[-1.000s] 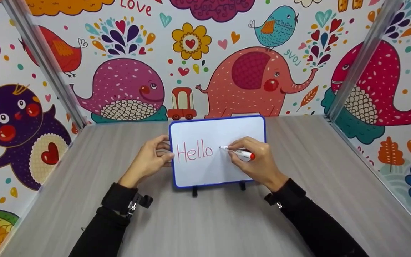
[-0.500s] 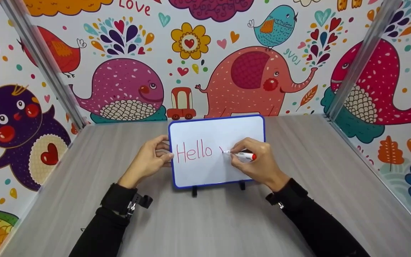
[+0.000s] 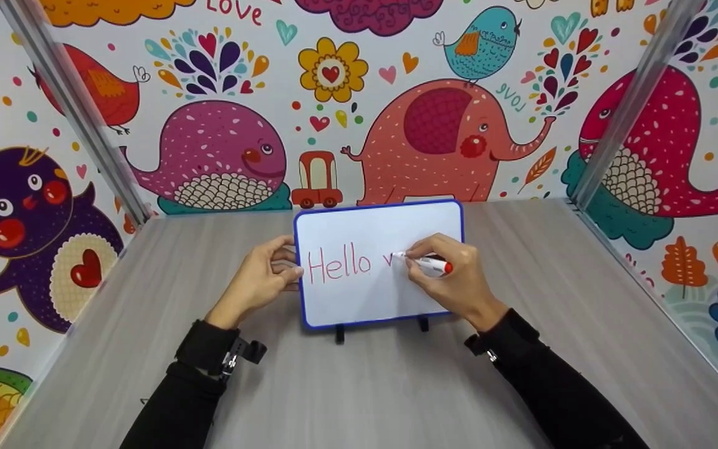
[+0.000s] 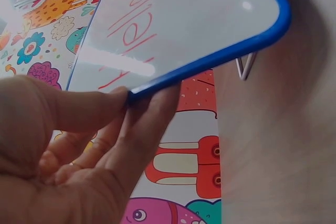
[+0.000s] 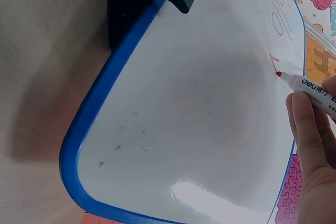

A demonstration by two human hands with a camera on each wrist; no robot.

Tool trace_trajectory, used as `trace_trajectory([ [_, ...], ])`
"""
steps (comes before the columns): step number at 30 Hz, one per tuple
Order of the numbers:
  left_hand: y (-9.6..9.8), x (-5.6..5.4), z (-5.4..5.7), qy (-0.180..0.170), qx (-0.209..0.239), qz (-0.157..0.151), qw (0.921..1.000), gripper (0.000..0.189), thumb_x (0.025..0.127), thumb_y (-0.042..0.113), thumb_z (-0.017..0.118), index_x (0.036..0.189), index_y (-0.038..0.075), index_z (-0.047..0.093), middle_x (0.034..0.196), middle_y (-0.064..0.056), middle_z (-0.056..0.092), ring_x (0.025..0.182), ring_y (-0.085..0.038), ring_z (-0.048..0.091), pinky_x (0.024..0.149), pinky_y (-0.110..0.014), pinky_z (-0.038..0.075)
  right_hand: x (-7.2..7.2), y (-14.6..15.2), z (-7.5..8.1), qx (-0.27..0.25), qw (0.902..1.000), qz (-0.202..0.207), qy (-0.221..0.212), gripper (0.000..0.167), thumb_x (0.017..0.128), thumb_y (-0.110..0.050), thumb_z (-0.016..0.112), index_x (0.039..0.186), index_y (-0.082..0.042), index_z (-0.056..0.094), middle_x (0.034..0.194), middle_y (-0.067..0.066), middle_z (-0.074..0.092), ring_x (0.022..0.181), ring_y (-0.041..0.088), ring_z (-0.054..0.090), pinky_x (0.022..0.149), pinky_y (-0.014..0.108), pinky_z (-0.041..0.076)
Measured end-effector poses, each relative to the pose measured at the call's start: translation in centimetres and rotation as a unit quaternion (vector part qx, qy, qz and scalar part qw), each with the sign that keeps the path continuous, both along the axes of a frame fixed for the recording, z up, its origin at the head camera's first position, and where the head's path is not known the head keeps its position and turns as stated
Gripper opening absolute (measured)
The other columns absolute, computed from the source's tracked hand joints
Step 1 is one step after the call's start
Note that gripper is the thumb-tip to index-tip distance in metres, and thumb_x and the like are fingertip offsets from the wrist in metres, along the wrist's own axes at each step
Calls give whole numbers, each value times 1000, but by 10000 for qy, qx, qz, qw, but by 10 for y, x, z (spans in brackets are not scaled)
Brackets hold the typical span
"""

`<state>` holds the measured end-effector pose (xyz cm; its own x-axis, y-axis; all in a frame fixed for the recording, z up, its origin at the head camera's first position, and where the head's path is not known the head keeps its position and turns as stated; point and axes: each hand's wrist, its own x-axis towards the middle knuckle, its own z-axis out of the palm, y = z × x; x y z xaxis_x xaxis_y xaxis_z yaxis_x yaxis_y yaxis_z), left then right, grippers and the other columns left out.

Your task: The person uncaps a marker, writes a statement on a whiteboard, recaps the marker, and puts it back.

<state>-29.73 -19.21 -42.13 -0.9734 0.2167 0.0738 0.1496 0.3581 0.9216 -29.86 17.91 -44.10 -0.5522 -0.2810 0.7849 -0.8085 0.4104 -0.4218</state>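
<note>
A small whiteboard with a blue frame leans back on a stand. "Hello" in red letters is written on its left half, followed by a small v-like stroke. My left hand pinches the board's left edge; the left wrist view has the thumb at the front and fingers behind the frame. In my right hand is a white whiteboard marker with a red end, gripped between thumb and fingers. Its red tip is at the end of the fresh stroke in the right wrist view.
Black stand feet jut out under the board onto the grey wood-grain table. Walls printed with cartoon animals rise behind and at both sides, with metal posts at the corners. Small dark specks mark the board's surface.
The marker first went down and right, drawing a slanted red stroke, then back up, leaving a v-like mark after "Hello". The left hand has kept its hold on the edge.
</note>
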Motion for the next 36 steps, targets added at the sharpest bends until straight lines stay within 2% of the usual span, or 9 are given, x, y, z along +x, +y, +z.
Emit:
trace_trajectory([
  [8, 0, 0, 0, 125, -146, -36, 9998, 52, 111, -7, 69, 162, -4, 57, 132, -27, 77, 108, -26, 82, 96, -51, 75, -1, 2, 0, -16, 10000, 21, 63, 20, 91, 10, 89, 100, -7, 85, 100, 5, 88, 94, 23, 84, 99, 14, 66],
  [16, 0, 0, 0, 87, -163, -30, 9998, 52, 112, -6, 68, 163, -3, 57, 134, -27, 76, 109, -28, 82, 98, -53, 75, 1, 7, -1, 16, 9993, 208, -304, 21, 90, 9, 88, 97, -10, 84, 97, 2, 86, 93, 21, 84, 96, 14, 67],
  [24, -1, 0, 1, 45, -122, 12, 9999, 53, 111, -7, 69, 162, -3, 57, 134, -27, 76, 110, -28, 82, 98, -52, 75, 1, 9, 1, 62, 9986, 268, -443, 22, 91, 9, 86, 95, -13, 84, 95, 2, 86, 90, 19, 84, 95, 15, 67],
  [28, -1, 0, 0, 49, -136, 11, 9999, 52, 112, -7, 69, 162, -3, 58, 134, -27, 76, 109, -27, 82, 98, -54, 75, 1, 9, 1, 40, 9990, 128, -417, 20, 91, 8, 87, 98, -11, 86, 97, 1, 87, 92, 20, 83, 96, 13, 66],
  [36, -1, 0, 0, 150, -88, -47, 9998, 50, 111, -8, 69, 160, -3, 60, 131, -27, 77, 109, -27, 83, 97, -53, 75, -2, 10, 1, -115, 9996, -235, -39, 15, 92, 5, 91, 102, -6, 87, 101, 6, 88, 96, 24, 85, 102, 13, 65],
])
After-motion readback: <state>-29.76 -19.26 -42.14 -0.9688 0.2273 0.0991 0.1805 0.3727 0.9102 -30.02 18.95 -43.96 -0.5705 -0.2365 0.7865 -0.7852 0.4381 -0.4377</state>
